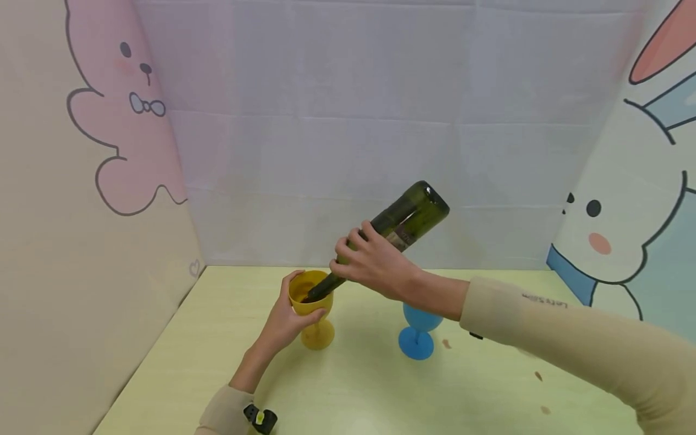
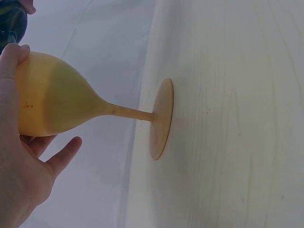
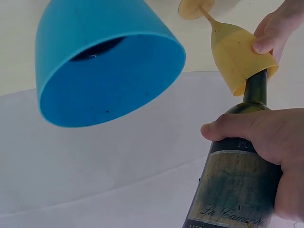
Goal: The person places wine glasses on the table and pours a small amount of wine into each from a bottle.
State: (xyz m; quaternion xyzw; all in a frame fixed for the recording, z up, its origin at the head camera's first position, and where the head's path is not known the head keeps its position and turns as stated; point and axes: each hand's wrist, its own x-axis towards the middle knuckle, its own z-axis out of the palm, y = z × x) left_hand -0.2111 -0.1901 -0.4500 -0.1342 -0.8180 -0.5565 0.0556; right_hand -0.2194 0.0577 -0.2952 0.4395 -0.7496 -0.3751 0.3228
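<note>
On the table stands a yellow wine goblet (image 1: 318, 333), its bowl held by my left hand (image 1: 283, 321) with thumb and fingers around the rim area. My right hand (image 1: 376, 264) grips a dark green wine bottle (image 1: 417, 211) around its upper body. The bottle is tilted, base up to the right, and its mouth sits inside the goblet's bowl. A label (image 3: 232, 185) shows on the bottle in the right wrist view. Beneath my right forearm a blue goblet (image 1: 416, 343) stands upright, partly hidden; a dark patch shows inside its bowl in the right wrist view.
The pale yellow table (image 1: 359, 393) meets a white sheet (image 1: 326, 151) at the back. Side walls carry a pink bear picture (image 1: 125, 109) on the left and a white rabbit picture (image 1: 620, 229) on the right. Small brown marks (image 1: 538, 376) dot the table's right side.
</note>
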